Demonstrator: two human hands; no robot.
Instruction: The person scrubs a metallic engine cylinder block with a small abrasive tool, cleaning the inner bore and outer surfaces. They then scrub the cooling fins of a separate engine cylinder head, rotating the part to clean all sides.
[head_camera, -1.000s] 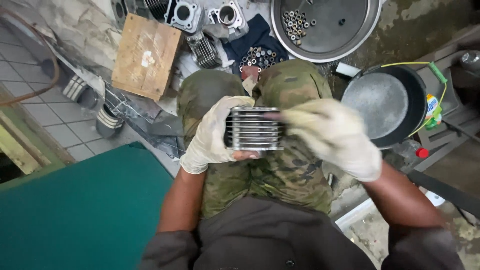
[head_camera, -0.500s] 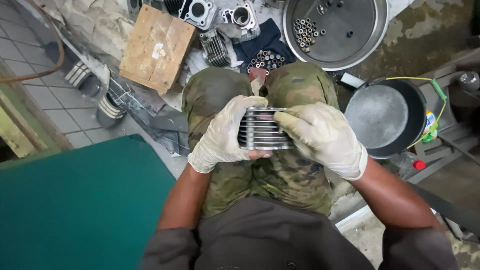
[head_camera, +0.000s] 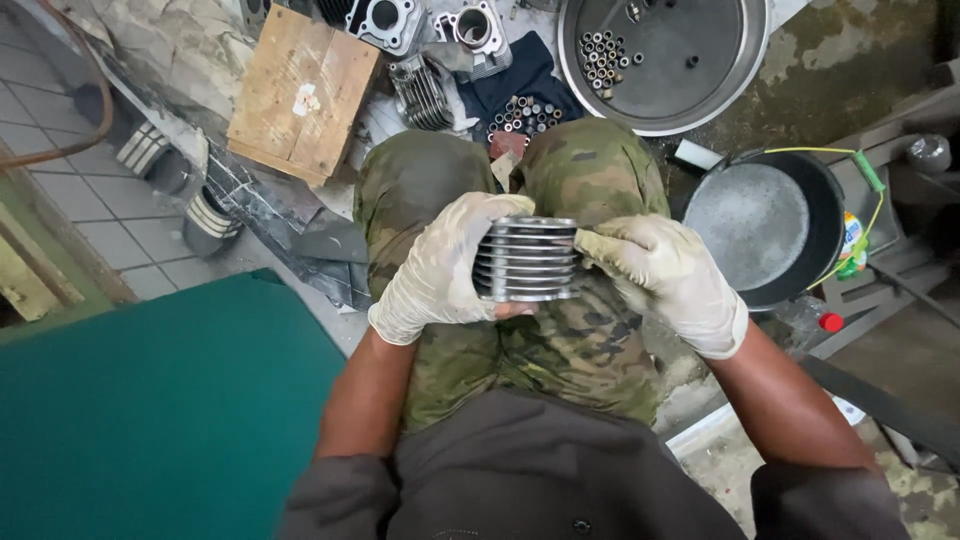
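Head view: a single camera worn on the person's head, looking steeply down.
It faces the lap at close range, both gloved hands near frame centre; the floor beyond the knees fills the top edge, with a round metal basin (head_camera: 735, 80) at upper right.

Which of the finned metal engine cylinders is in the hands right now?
The grey finned cylinder over the lap, gripped by the left hand and right hand; the other cylinders lie on the floor.
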